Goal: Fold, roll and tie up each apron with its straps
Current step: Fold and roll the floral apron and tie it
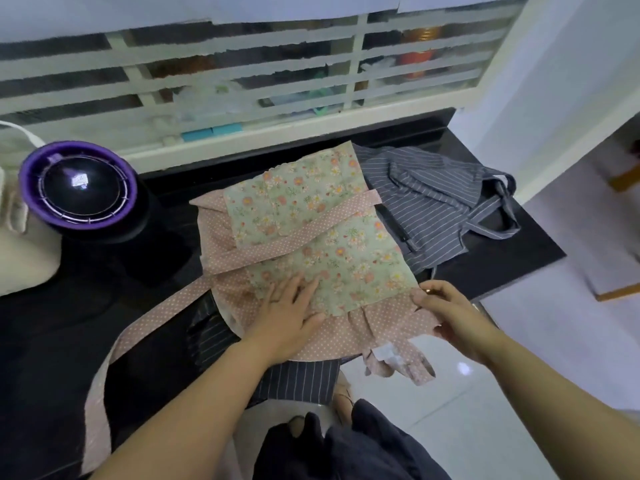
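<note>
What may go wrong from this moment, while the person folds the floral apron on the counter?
1. The long pink strap trails over the counter edge, so it may drag and pull the fold crooked.
2. The floral apron lies on the striped apron, so rolling may catch that cloth too.
3. The left hand only presses flat and the right hand pinches one corner; the overhanging ruffle may slip.

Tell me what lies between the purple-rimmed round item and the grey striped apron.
In the head view, the floral apron lies between the purple-rimmed round item and the grey striped apron, spread on the black counter.
</note>
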Motion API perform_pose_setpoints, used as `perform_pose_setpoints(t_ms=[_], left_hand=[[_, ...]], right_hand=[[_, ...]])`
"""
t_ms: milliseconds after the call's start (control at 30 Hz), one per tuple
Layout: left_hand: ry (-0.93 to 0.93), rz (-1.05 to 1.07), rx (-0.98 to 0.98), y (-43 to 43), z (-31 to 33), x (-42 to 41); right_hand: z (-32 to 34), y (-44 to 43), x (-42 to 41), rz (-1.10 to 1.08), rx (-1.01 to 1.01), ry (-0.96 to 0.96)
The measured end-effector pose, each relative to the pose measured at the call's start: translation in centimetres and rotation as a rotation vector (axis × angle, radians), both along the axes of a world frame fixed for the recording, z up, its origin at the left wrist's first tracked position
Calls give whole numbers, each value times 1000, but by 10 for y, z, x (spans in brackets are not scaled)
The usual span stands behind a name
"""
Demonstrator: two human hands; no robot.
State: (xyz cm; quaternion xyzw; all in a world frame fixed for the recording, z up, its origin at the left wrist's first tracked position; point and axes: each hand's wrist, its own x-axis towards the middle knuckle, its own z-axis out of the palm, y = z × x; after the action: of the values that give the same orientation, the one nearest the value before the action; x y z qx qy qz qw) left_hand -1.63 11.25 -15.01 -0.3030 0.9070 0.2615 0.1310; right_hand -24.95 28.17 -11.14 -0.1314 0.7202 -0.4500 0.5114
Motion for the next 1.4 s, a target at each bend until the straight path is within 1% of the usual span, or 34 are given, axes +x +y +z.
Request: perform_pose_setpoints(t_ms=[33,67,100,133,233,300,400,467,500,533,600,667,767,833,867,933,1067,1167,1267,1333,1400], left_hand=[[-37,-15,-22,0,-4,1],[-55,-35,-42,1,-7,0],[-66,-40,-50,1,-7,0],[-77,-34,-49,0,-8,1],[-73,-6,-13,1,-9,-2],[-65,1,-17,2,-9,-2],[-80,-2,-36,1,-10,-3],[-76,-5,-38,0,-11,-2],[-69,-8,-37,1,-11,-3],[-63,-6,-38,1,-12,-3],[-68,0,-52,2,-11,-3],[-94,6,-67,2,-9,-4],[-79,12,-75,2,-9,-4],[-51,4,-83,3,-11,-5],[-48,5,-82,3,-12,-5],[-44,18,-70,3,-13,-4],[-41,31,-66,3,-14,-5],[-48,20,-67,3,-14,-4],[-55,16,-70,3,-12,-4],[-55,13,-67,3,-11,-4],[-44,14,-60,3,-11,-5]], right_hand=[[2,2,2,-12,3,-90],[2,3,3,-19,0,-140],[2,3,3,-6,2,-151],[1,1,3,11,20,-122],[9,0,-4,50,111,124],[16,4,-9,110,120,224],[18,10,-6,297,145,269],[11,9,3,406,149,383],[7,9,10,396,132,452],[3,7,18,331,96,504],[-6,3,35,96,55,566],[-17,-2,47,-104,62,649],[-21,-16,57,-199,96,843],[-20,-28,58,-207,57,972],[-20,-33,57,-196,29,1008],[-20,-38,55,-171,-15,1002],[-16,-38,49,-226,-132,877],[-12,-34,40,-137,-162,913],[-6,-27,26,-21,-147,944],[-5,-22,18,54,-86,978],[-6,-15,13,56,-11,981]])
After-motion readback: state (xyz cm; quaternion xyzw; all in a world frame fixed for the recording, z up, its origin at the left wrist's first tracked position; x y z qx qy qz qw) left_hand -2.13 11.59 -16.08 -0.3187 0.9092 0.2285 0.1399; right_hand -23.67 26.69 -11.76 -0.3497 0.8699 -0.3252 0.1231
